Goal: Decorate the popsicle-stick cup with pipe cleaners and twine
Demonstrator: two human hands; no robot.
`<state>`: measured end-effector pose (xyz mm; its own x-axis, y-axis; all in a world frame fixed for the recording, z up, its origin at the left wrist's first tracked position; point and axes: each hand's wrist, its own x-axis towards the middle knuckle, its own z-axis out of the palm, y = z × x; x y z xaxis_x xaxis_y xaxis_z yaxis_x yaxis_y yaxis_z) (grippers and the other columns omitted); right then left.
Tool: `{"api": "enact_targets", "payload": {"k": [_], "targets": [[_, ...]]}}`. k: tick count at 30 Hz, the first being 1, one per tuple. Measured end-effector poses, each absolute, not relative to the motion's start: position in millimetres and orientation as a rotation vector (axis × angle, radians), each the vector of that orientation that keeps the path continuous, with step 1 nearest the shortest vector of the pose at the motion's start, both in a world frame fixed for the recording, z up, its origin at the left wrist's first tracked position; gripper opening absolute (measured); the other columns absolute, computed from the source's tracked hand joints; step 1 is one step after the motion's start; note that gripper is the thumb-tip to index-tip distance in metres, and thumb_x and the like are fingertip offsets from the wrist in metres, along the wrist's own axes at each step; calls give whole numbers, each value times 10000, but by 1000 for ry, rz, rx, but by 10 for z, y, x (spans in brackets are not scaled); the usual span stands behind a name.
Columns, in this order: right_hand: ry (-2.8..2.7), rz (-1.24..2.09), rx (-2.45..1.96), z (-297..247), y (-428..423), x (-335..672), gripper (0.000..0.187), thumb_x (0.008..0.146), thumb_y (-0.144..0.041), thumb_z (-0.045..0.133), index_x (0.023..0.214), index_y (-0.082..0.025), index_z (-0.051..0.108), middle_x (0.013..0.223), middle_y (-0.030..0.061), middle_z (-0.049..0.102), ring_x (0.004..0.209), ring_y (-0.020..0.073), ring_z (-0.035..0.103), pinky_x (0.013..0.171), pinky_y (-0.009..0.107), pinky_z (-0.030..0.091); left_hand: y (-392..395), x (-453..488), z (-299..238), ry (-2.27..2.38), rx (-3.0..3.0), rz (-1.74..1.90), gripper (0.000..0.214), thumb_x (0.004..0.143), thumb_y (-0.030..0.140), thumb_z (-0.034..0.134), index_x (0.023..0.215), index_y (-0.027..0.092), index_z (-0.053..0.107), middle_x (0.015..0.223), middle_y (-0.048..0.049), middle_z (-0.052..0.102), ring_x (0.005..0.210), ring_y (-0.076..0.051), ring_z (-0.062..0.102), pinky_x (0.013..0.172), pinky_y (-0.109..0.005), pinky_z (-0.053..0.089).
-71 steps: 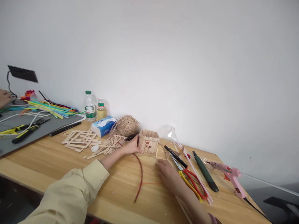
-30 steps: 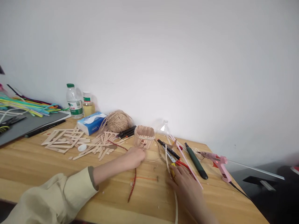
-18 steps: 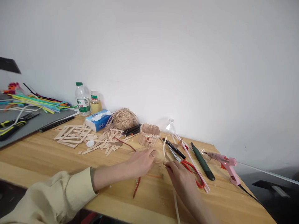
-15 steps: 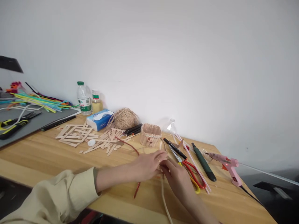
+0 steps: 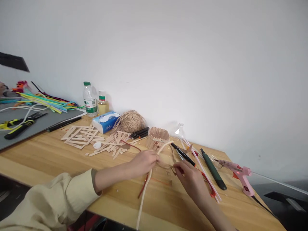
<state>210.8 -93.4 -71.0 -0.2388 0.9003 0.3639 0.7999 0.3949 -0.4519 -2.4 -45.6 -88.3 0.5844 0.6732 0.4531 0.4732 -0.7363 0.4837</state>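
My left hand point(image 5: 144, 162) is closed on a thick cream cord point(image 5: 143, 195), which sticks up past my fingers and trails down to the table's front edge. To its right, the fingertips of my right hand point(image 5: 190, 178) pinch a thin strand of brown twine point(image 5: 173, 154). Part of the twine appears to run across between both hands. Just beyond them stands a small basket of wooden sticks point(image 5: 157, 137) with a braided band round it. A red glittery pipe cleaner point(image 5: 141, 189) lies partly under my left wrist. Scissors point(image 5: 209, 184) with red handles lie partly behind my right hand.
Craft sticks point(image 5: 80, 136), a twine ball point(image 5: 132, 122), a tissue pack point(image 5: 106, 122) and two bottles point(image 5: 90, 102) stand left. Markers point(image 5: 184, 154), a dark green tool point(image 5: 213, 170), pink straws point(image 5: 204, 171) and a pink glue gun point(image 5: 238, 175) lie right. Pliers point(image 5: 22, 125) lie far left.
My hands, together before, have moved apart, with my left hand going left and my right hand right. The cream cord has swung left along with my left hand.
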Motion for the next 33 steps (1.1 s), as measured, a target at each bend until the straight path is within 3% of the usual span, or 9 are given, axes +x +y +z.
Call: {"api": "enact_targets", "payload": {"k": [7, 9, 13, 18, 22, 26, 30, 33], "targets": [[-1781, 104, -1618, -402, -853, 2500, 201, 764, -334, 503, 805, -196, 643, 716, 47, 685, 617, 198, 620, 592, 313, 457, -262, -450, -469, 1169, 2255, 1253, 245, 800, 121, 466, 948, 169, 655, 929, -53, 694, 805, -166, 639, 744, -288, 507], [-1725, 120, -1646, -326, -862, 2575, 190, 765, -328, 510, 807, -196, 640, 669, 35, 682, 597, 195, 621, 554, 296, 453, -225, -555, -345, 1147, 2111, 1383, 243, 769, 159, 515, 980, 168, 634, 1057, -67, 647, 767, -152, 626, 722, -296, 516], [-1701, 204, -1598, -253, -875, 2665, 169, 787, -294, 495, 831, -192, 622, 721, 46, 695, 667, 186, 643, 567, 276, 481, -158, -684, -215, 1135, 1811, 1376, 378, 705, 222, 611, 1081, 182, 597, 803, -22, 648, 704, -168, 614, 692, -325, 507], [-1761, 268, -1493, -298, -867, 2646, 260, 853, -320, 427, 990, -174, 593, 875, 86, 688, 768, 178, 655, 676, 298, 528, -75, -655, -291, 1013, 1700, 1413, 295, 650, 236, 652, 930, 168, 588, 946, -50, 649, 834, -181, 617, 772, -327, 483], [-1965, 307, -1498, -585, -963, 2378, 279, 853, -254, 408, 944, -155, 652, 968, 120, 681, 872, 216, 647, 768, 370, 524, -36, -554, -472, 1118, 1725, 1291, 159, 661, 273, 622, 775, 163, 608, 771, -24, 644, 708, -166, 602, 677, -287, 463], [-2261, 438, -1436, -920, -1157, 2005, 448, 784, -245, 550, 1213, -115, 563, 1315, 164, 519, 1218, 286, 473, 1019, 461, 373, -14, -491, -623, 1185, 1715, 1213, 232, 675, 292, 606, 862, 159, 646, 636, 2, 621, 587, -161, 571, 591, -276, 429], [-2680, 569, -1246, -991, -1268, 1818, 685, 871, -429, 475, 1428, -107, 238, 1489, 163, 226, 1385, 276, 143, 1109, 513, 139, 3, -463, -690, 1209, 1703, 1194, 298, 686, 295, 600, 954, 170, 645, 687, -9, 655, 661, -182, 608, 631, -284, 440], [-2776, 582, -1084, -958, -1275, 1794, 805, 822, -544, 509, 1436, -121, 208, 1493, 171, 218, 1388, 272, 129, 1117, 493, 118, 20, -444, -714, 1197, 1656, 1197, 362, 683, 292, 592, 1020, 165, 621, 712, -25, 678, 713, -209, 644, 627, -293, 462]]}}
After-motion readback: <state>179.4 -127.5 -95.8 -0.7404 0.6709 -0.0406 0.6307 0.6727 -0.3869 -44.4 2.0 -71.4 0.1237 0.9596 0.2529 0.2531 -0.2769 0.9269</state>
